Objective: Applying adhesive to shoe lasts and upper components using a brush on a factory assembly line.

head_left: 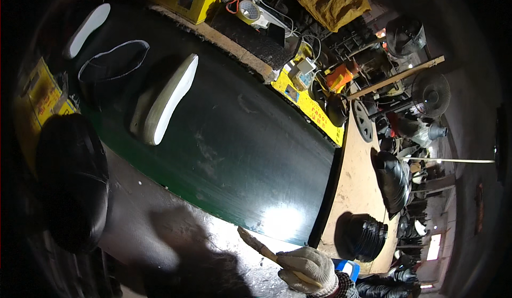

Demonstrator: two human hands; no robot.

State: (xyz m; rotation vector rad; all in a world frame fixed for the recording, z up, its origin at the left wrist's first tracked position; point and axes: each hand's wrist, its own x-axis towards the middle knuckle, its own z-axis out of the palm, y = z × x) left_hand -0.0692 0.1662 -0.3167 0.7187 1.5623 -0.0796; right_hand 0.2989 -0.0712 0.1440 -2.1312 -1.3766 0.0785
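Gripping a brush (262, 249) by its pale wooden handle, your right hand (309, 268) sits at the lower middle of the frame in a whitish knitted glove, fingers clenched around the handle. The brush slants up and to the left from the fist, its worn tip resting near the lower edge of a large dark green sheet (234, 148). Your left hand does not show anywhere in the frame.

Below the brush tip, the grey table (160, 228) is streaked with pale smears, and your shadow falls across it at the lower centre. On the green sheet, toward the upper left of the frame, lie two white shoe soles (168, 100) and (88, 28), with a thin white sole-shaped outline (114, 58) between them. A bulky black rounded form (72, 180) fills the left edge. Along the upper side of the sheet stand yellow boxes (312, 106), and to the right a bare wooden board (357, 186) carries stacks of black rubber pieces (365, 236).
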